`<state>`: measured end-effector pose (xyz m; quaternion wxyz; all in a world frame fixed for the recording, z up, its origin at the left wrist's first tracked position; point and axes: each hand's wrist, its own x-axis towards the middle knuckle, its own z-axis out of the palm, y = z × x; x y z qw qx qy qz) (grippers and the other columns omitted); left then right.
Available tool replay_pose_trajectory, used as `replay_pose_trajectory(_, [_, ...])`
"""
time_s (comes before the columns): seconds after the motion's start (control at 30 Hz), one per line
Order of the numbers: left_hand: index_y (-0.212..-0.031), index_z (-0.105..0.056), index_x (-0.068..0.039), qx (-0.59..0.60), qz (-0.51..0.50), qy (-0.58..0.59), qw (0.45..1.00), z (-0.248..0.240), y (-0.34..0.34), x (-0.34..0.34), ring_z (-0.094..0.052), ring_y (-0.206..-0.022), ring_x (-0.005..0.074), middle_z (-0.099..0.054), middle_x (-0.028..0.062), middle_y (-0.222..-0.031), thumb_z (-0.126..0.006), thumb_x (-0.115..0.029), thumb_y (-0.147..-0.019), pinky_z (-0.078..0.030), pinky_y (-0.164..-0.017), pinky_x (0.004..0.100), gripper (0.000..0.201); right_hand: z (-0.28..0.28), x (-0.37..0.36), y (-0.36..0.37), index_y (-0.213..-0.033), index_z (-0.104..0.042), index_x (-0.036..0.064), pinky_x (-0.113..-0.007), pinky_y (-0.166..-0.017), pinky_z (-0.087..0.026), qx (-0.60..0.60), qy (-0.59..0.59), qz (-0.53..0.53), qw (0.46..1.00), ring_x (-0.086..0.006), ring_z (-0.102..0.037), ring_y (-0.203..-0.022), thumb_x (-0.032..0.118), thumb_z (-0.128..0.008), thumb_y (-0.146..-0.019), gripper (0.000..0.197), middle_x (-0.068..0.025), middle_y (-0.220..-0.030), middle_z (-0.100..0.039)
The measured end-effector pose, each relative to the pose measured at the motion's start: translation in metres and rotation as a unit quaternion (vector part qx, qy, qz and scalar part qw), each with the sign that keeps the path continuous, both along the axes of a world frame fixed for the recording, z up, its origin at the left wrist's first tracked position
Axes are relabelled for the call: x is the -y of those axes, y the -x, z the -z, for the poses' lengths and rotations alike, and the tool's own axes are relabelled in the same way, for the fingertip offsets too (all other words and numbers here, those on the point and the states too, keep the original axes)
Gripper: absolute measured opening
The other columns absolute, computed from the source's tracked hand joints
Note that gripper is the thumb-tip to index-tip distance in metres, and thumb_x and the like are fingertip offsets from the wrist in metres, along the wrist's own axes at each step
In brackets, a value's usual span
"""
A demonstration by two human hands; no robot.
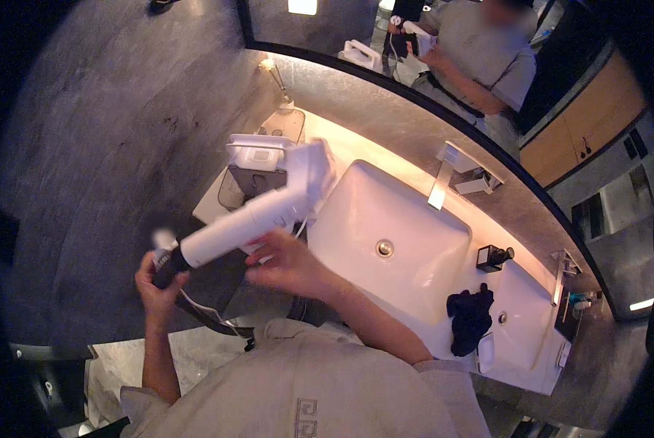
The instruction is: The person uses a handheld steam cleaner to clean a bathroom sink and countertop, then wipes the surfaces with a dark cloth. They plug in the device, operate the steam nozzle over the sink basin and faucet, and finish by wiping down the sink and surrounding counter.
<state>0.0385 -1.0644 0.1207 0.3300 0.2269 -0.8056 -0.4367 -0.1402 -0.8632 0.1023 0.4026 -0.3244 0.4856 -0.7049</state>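
Observation:
A long white handheld appliance (246, 228) slants across the left side of the basin counter. Its wide head, slightly smeared by motion, is at the upper right, over the counter beside the larger basin. I cannot tell its exact kind. My left hand (160, 288) is wrapped round the black end of it, at the lower left. A pale round blurred part shows just above that hand. My right hand (279, 264) is just below the white body with its fingers curled. Whether those fingers touch the body or hold something small is hidden. A cord (203, 306) hangs below my left hand.
A large white basin (454, 281) with a faucet (440, 182) lies to the right, a smaller basin (535, 328) beyond. Between them are a dark cloth (471, 317) and a black bottle (490, 258). A white container (257, 155) and a reed diffuser (287, 102) stand at the back left.

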Motion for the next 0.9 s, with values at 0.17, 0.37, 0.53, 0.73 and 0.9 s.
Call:
replay_pose_trajectory(0.17, [-0.097, -0.056, -0.004, -0.006, -0.083, -0.031, 0.996, -0.017, -0.002, 0.046, -0.054, -0.077, 0.0101, -0.057, -0.0002, -0.085, -0.071, -0.009, -0.066, -0.043, -0.071, 0.0246, 0.035, 0.025, 0.000, 0.040, -0.092, -0.056, 0.0019, -0.030, -0.072, -0.049, -0.289, -0.158, 0.312, 0.891, -0.0200, -0.058, -0.085, 0.004, -0.062, -0.072, 0.022, -0.0112, -0.091, -0.058])
replay_pose_trajectory(0.37, [-0.093, -0.057, -0.004, 0.016, -0.072, -0.046, 0.996, -0.008, 0.030, 0.093, -0.051, -0.062, 0.0073, -0.057, -0.0012, -0.074, -0.072, -0.011, -0.066, -0.040, -0.055, 0.0224, 0.032, 0.022, 0.056, 0.053, -0.083, -0.057, 0.0034, -0.047, -0.102, -0.023, -0.672, -0.108, 0.175, 0.711, -0.0267, -0.059, -0.076, 0.010, -0.063, -0.067, 0.019, -0.0128, -0.076, -0.058])
replay_pose_trajectory(0.53, [-0.081, -0.058, -0.004, 0.073, -0.058, -0.048, 0.994, 0.026, 0.081, 0.131, -0.047, -0.051, 0.0062, -0.054, -0.0026, -0.061, -0.076, -0.019, -0.062, -0.036, -0.046, 0.0233, 0.030, 0.030, 0.073, 0.069, -0.066, -0.056, 0.0070, -0.045, -0.099, -0.026, -0.698, -0.203, 0.047, 0.685, -0.0255, -0.059, -0.062, 0.006, -0.059, -0.063, 0.005, -0.0105, -0.055, -0.056])
replay_pose_trajectory(0.73, [-0.076, -0.058, -0.007, 0.170, -0.002, -0.112, 0.979, 0.062, 0.143, 0.167, -0.047, -0.050, 0.0065, -0.052, -0.0020, -0.059, -0.077, -0.023, -0.062, -0.037, -0.045, 0.0242, 0.029, 0.045, 0.076, 0.064, -0.063, -0.053, 0.0078, -0.039, -0.085, -0.036, -0.687, -0.185, 0.107, 0.695, -0.0243, -0.057, -0.059, 0.009, -0.061, -0.064, 0.008, -0.0095, -0.056, -0.054])
replay_pose_trajectory(0.9, [-0.073, -0.056, -0.006, 0.230, 0.065, -0.150, 0.959, 0.094, 0.173, 0.182, -0.048, -0.049, 0.0078, -0.052, -0.0012, -0.058, -0.075, -0.025, -0.065, -0.037, -0.045, 0.0237, 0.027, 0.046, 0.073, 0.069, -0.059, -0.049, 0.0083, -0.037, -0.080, -0.038, -0.673, -0.130, 0.125, 0.717, -0.0224, -0.054, -0.059, 0.008, -0.063, -0.063, 0.014, -0.0068, -0.055, -0.052])
